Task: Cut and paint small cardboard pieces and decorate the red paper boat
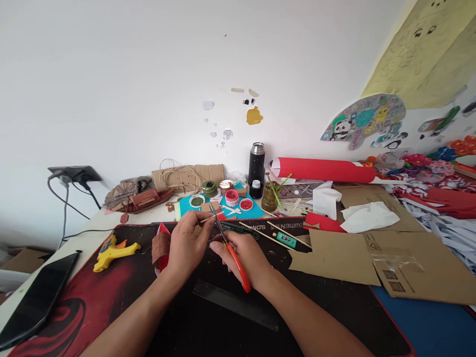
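Wooden, thin and light, the stick (207, 218) will probably snap easily; better to hold it close to the cut. It is over the far middle of the black mat (111, 297), pinched in the left hand (186, 245). The right hand (243, 255) is closed on red-handled scissors (228, 248), blades at the stick. A yellow glue gun (111, 251) lies near the mat's left edge.

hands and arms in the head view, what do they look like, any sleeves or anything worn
Both forearms are bare from the bottom edge of the frame to the wrists, with no sleeves in view. The left hand and the right hand wear no gloves. No watch, bracelet or ring is visible on either, and the fingernails look short and unpainted.
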Action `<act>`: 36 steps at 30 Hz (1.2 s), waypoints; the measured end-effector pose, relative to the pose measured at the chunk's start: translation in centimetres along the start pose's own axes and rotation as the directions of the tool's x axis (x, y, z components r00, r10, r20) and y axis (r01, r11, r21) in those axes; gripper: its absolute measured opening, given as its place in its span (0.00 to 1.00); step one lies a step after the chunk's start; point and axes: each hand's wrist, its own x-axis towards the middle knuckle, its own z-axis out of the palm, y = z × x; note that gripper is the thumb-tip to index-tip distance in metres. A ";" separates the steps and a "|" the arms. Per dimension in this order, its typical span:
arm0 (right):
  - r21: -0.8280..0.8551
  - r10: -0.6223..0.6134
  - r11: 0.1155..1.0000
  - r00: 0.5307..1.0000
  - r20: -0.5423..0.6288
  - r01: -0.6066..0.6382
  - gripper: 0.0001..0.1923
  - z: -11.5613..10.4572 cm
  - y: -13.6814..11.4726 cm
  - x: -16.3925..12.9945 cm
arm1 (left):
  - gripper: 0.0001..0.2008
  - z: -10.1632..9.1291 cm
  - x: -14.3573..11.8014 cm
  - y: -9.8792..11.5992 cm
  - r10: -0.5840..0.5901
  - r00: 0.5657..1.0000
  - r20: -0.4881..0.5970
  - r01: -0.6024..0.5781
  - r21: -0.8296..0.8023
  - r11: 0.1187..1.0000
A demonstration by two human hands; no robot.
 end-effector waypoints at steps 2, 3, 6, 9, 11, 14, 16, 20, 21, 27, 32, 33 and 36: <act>0.005 0.003 1.000 1.000 -0.001 -0.003 0.18 0.1 0.1 0.0 | 0.10 0.0 0.0 -0.1 0.015 1.000 -0.005 -0.015 0.010 1.000; 0.007 0.008 1.000 1.000 -0.003 -0.008 0.18 0.1 0.1 0.0 | 0.10 0.0 0.0 -0.1 0.024 1.000 -0.008 -0.024 0.018 1.000; -0.015 0.038 0.999 0.999 0.001 -0.038 0.16 0.1 0.1 0.0 | 0.11 0.0 0.0 -0.3 0.049 0.999 -0.019 -0.048 0.045 0.998; -0.044 0.062 0.997 0.998 0.017 -0.061 0.14 0.0 0.0 0.0 | 0.12 0.1 0.1 -0.6 0.070 0.997 -0.024 -0.068 0.069 0.995; -0.044 0.063 0.997 0.998 0.021 -0.062 0.14 -0.1 0.0 0.1 | 0.12 0.1 0.1 -0.6 0.080 0.996 -0.026 -0.078 0.080 0.994; -0.035 0.064 0.997 0.998 0.020 -0.064 0.14 -0.1 0.3 0.2 | 0.12 0.1 0.1 -0.7 0.086 0.996 -0.029 -0.083 0.086 0.993; -0.033 0.067 0.997 0.998 0.015 -0.067 0.14 0.0 0.6 0.2 | 0.12 0.1 0.2 -0.7 0.080 0.996 -0.026 -0.078 0.085 0.993; -0.051 0.046 0.998 0.999 -0.001 -0.046 0.18 0.2 1.0 0.3 | 0.12 0.1 0.2 -0.7 0.049 0.999 -0.009 -0.048 0.068 0.997; -0.061 0.034 0.998 0.999 -0.008 -0.035 0.18 0.2 1.1 0.4 | 0.13 0.2 0.2 -0.7 0.037 0.999 -0.002 -0.037 0.064 0.997; -0.157 -0.057 0.987 0.995 -0.082 0.044 0.21 0.0 0.9 0.4 | 0.12 0.1 0.3 -0.4 0.093 0.995 -0.023 -0.090 0.097 0.991; -0.205 -0.116 0.975 0.985 -0.126 0.089 0.17 -0.3 0.6 0.3 | 0.11 -0.4 0.3 -0.1 0.195 0.980 -0.035 -0.190 0.116 0.975; -0.207 -0.120 0.974 0.984 -0.132 0.091 0.17 -0.3 0.5 0.3 | 0.11 -0.5 0.3 0.0 0.178 0.983 -0.041 -0.173 0.108 0.979; -0.195 -0.119 0.977 0.983 -0.139 0.091 0.15 -0.2 0.4 0.2 | 0.14 -0.5 0.2 0.0 0.066 0.998 -0.023 -0.066 0.003 0.998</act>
